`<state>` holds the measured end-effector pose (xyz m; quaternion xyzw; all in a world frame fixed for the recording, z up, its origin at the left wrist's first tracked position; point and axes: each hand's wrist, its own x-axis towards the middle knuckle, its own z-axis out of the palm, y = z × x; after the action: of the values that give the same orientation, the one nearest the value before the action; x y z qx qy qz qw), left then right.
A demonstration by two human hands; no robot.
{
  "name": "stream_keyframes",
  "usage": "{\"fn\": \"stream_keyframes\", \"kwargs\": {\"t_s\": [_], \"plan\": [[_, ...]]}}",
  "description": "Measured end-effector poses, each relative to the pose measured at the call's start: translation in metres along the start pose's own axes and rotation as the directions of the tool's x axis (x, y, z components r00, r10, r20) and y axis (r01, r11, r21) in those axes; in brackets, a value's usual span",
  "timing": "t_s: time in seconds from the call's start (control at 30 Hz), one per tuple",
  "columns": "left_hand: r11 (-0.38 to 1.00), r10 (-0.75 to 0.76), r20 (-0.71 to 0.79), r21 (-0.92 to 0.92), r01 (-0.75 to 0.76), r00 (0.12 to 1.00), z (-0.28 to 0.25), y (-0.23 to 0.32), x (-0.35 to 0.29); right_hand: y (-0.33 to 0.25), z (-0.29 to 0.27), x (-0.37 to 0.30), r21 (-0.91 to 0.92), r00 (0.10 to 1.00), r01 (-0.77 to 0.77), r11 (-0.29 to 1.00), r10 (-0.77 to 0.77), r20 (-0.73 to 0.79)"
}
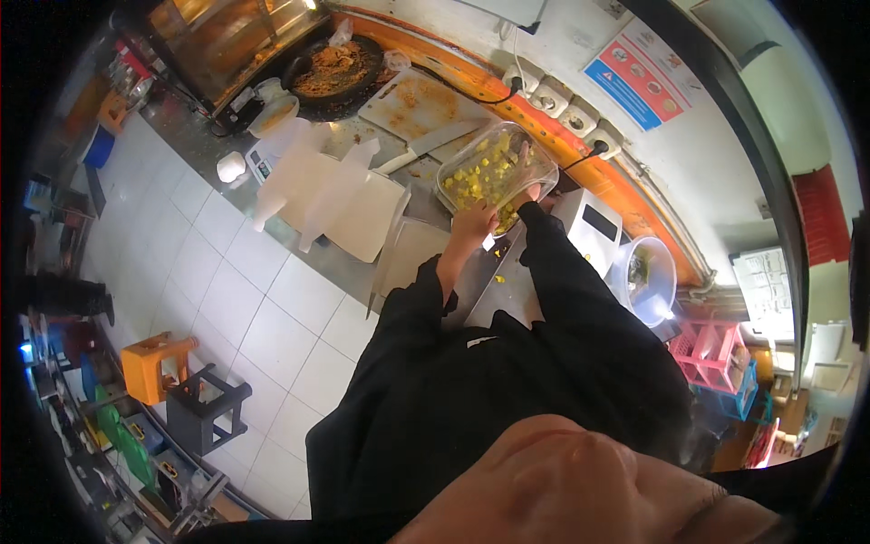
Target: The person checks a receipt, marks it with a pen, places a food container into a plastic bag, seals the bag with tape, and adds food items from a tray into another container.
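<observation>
The left hand (474,220) and right hand (526,186) both grip the clear plastic tub of yellow food bits (494,168), tipped up between them; it looks light but slippery, so holding the rims is best

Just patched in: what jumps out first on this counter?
The clear container of yellow chunks, tilted at the counter's middle, with the right hand gripping its far side and the left hand at its near edge. Behind it lie a knife and a crumb-strewn cutting board.
</observation>
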<state>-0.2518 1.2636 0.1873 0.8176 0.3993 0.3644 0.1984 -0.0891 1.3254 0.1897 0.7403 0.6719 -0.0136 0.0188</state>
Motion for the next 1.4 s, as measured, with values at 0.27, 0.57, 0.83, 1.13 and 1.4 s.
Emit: {"fn": "stream_keyframes", "kwargs": {"t_s": [0.27,0.57,0.83,1.13,1.4], "plan": [[0.957,-0.161,-0.163,0.214,0.194,0.973,-0.012,0.000,-0.005,-0.029,0.009,0.048,0.139,0.985,0.105,0.985,-0.083,-0.151],[0.829,-0.552,-0.039,0.079,0.554,0.833,-0.042,0.029,-0.006,-0.027,0.005,0.068,0.118,0.927,0.360,0.925,-0.341,-0.157],[0.847,-0.530,0.001,0.038,0.530,0.848,-0.027,0.001,-0.016,0.003,-0.019,0.030,0.112,0.620,0.784,0.611,-0.779,-0.090],[0.879,-0.463,0.131,0.192,0.436,0.876,-0.049,-0.023,-0.018,-0.002,-0.042,-0.007,0.185,0.607,0.771,0.609,-0.791,0.076],[0.851,-0.519,-0.001,0.095,0.516,0.855,-0.050,-0.020,-0.016,0.017,-0.008,-0.002,-0.024,0.732,0.681,0.732,-0.681,-0.013]]}}
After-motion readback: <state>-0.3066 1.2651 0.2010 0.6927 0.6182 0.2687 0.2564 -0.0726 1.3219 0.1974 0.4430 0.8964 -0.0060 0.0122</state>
